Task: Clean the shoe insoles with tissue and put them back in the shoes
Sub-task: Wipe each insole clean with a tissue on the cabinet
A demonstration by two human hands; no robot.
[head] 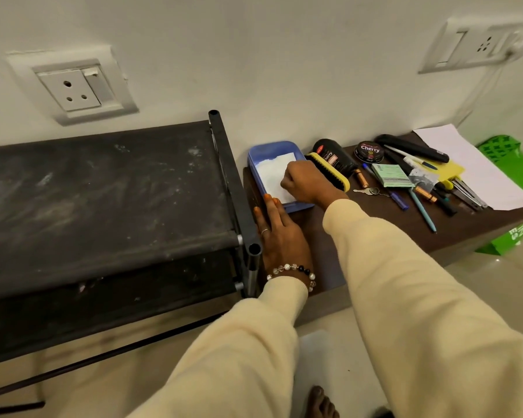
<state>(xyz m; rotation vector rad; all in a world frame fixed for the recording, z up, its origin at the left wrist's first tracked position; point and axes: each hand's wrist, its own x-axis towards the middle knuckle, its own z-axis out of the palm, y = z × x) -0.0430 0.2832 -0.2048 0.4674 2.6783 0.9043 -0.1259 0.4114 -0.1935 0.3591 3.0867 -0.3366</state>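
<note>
A blue plastic tray [255, 158] sits on the low brown table [320, 233] by the wall, with white tissue [271, 173] inside it. My right hand [307, 182] is over the tray with its fingers curled, pinching the tissue at its right side. My left hand [280, 230] lies flat on the table with straight fingers touching the tray's near left corner. No shoes or insoles are in view.
A black fabric shoe rack [103, 191] stands to the left, its post [254, 251] beside my left wrist. Right of the tray lie a yellow-backed brush [344, 182], polish bottle [332, 155], polish tin [370, 150], pens, batteries, keys, notepad, paper and a green bag [517, 236].
</note>
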